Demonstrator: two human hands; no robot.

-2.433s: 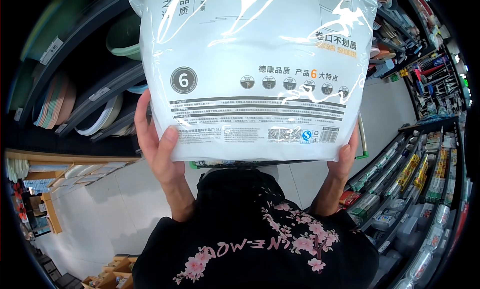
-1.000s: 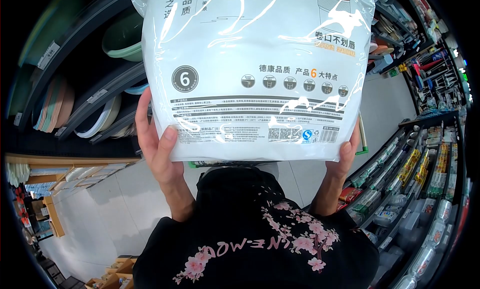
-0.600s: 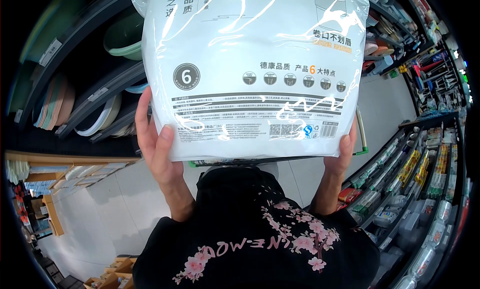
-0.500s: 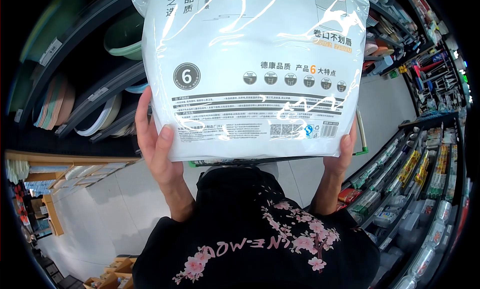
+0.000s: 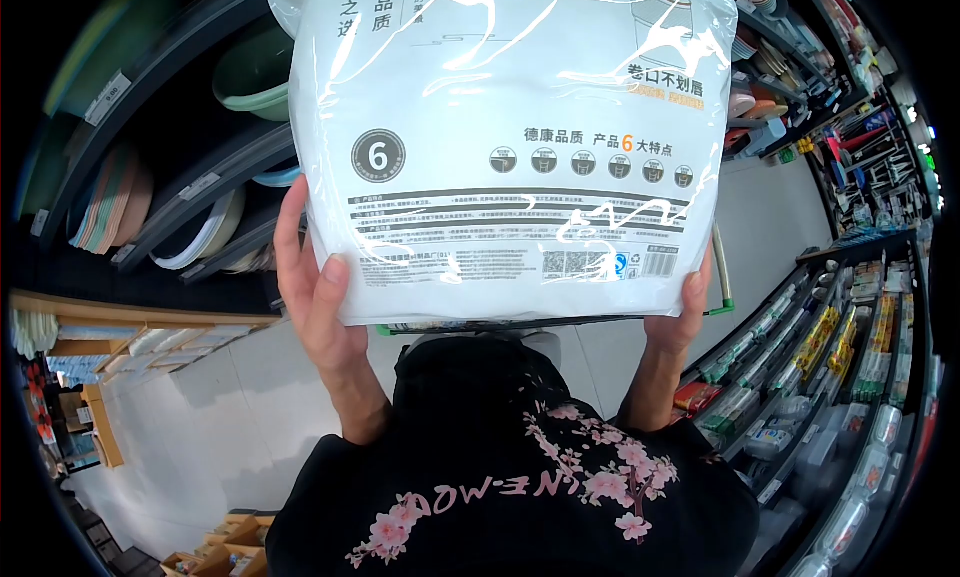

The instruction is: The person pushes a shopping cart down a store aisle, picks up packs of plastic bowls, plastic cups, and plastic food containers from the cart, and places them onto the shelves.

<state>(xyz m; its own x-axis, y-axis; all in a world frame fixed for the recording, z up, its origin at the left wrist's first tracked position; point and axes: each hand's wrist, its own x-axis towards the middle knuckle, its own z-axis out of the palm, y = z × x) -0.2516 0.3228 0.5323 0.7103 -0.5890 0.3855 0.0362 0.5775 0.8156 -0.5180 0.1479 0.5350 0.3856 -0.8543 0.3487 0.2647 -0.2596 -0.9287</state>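
A large white plastic package with printed text, a dark round "6" mark and a barcode is held up in front of my chest. My left hand grips its lower left edge, with the thumb on the front face and the fingers at the side and behind. At the lower right edge, my right hand holds it the same way, its fingers mostly hidden behind the package. Glare runs across the glossy film. The top of the package is cut off by the frame.
Dark shelves with green bowls and stacked basins stand at the left. Shelves of packaged goods line the right. Behind the package shows part of a green-cornered cart. Wooden boxes sit at the lower left on the pale floor.
The package's right edge has shifted slightly inward and its print sits a little lower. My right hand has moved slightly left with it. Both hands keep their hold.
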